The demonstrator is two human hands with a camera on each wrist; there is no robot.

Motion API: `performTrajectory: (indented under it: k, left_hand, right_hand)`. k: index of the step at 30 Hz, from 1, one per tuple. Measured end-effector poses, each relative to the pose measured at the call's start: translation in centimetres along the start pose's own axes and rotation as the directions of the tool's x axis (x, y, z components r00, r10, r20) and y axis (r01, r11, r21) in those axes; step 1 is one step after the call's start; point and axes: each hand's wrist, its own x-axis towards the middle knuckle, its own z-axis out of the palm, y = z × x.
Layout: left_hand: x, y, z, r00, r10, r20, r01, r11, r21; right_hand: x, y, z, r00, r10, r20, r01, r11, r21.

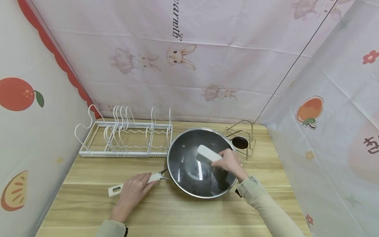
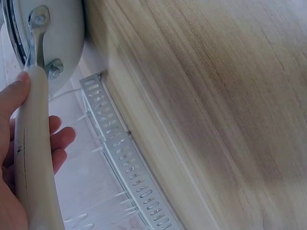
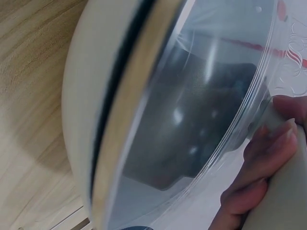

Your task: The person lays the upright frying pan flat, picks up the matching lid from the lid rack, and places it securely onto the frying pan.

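Note:
A wok with a cream outside stands on the wooden table, covered by a clear glass lid with a metal rim. My left hand grips the wok's long cream handle; in the left wrist view, thumb and fingers wrap around that handle. Over the lid, my right hand holds its upright-standing cream lid handle. The right wrist view shows curled fingers around this handle. Whether the lid's rim touches the wok all the way round, I cannot tell.
A white wire dish rack with upright dividers lies behind the wok on the left. At the back right stands a small gold-coloured wire rack, a dark oval piece beside it. Printed cloth walls enclose the wooden table.

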Motion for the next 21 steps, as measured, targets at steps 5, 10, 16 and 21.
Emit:
performTrajectory:
  k: [5, 10, 16, 21]
  left_hand:
    - [-0.04, -0.03, 0.02, 1.0, -0.002, 0.005, 0.002, 1.0, 0.001]
    - [-0.09, -0.02, 0.11, 1.0, -0.005, 0.013, 0.005, 1.0, -0.012]
    - [-0.04, 0.04, 0.11, 1.0, -0.011, 0.012, 0.011, 1.0, -0.014]
    - [-0.08, 0.07, 0.0, 1.0, -0.012, 0.006, 0.012, 1.0, 0.0]
  right_hand:
    - [0.2, -0.04, 0.08, 1.0, -0.015, -0.003, 0.015, 1.0, -0.021]
    - [0.44, 0.01, 0.34, 1.0, -0.001, 0.006, 0.002, 1.0, -0.017]
    - [0.52, 0.11, 0.54, 1.0, 0.01, 0.017, -0.009, 1.0, -0.021]
    - [0.52, 0.02, 0.5, 1.0, 0.003, 0.024, -0.002, 0.999, -0.05]
